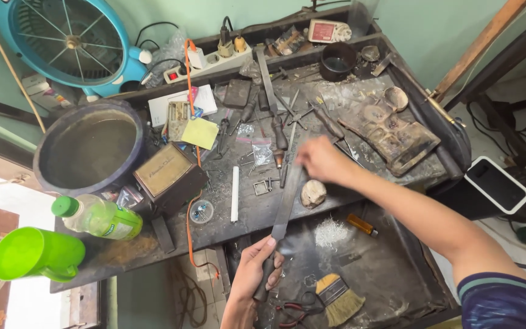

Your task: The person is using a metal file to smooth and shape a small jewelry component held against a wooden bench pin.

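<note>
My left hand (252, 275) grips the dark handle of a long flat metal file (285, 207) that points up and away over the workbench (153, 244). My right hand (322, 159) reaches across the bench and rests at the file's far tip, fingers curled around it; the motion blurs it. A pale lump of stone or shell (313, 193) lies just below the right hand. A white stick (235, 194) lies to the left of the file.
A dark round basin (89, 146), a small brown box (167, 173), a green bottle (98, 217) and green cup (35, 253) stand left. Hand tools, a power strip (208, 61), a blue fan (71, 39), a brush (339, 298) and metal shavings (331, 231) lie around.
</note>
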